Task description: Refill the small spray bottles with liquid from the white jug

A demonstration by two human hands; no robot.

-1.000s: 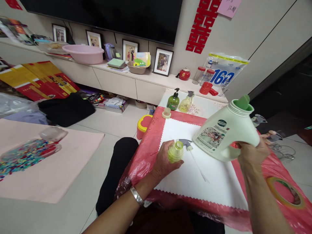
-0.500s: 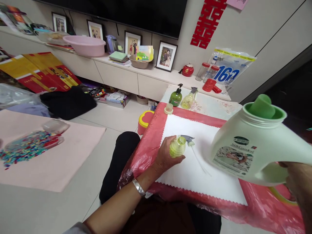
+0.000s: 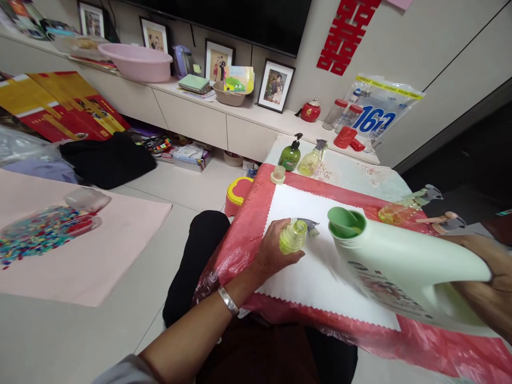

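Note:
My left hand (image 3: 276, 246) is closed round a small yellow-green spray bottle (image 3: 292, 238), its open neck facing up and tilted slightly right. Right beside it, the grey spray head (image 3: 312, 226) lies on a white scallop-edged sheet (image 3: 292, 280). My right hand (image 3: 490, 280) grips the handle of a large pale-green detergent jug (image 3: 400, 261). The jug is tipped to the left, with its uncapped green spout (image 3: 346, 221) pointing toward the spray bottle but apart from it. No liquid is seen between them.
Red plastic (image 3: 236, 261) covers the table. At its far end stand a cap (image 3: 278, 174), a green pump bottle (image 3: 290, 156) and another spray bottle (image 3: 311, 160). A further spray bottle (image 3: 400, 210) lies behind the jug. A stool (image 3: 239, 193) is on the floor.
The jug has swung left and tipped over, bringing its spout down closer to the spray bottle. My left hand has barely moved. Things behind the jug have come into view.

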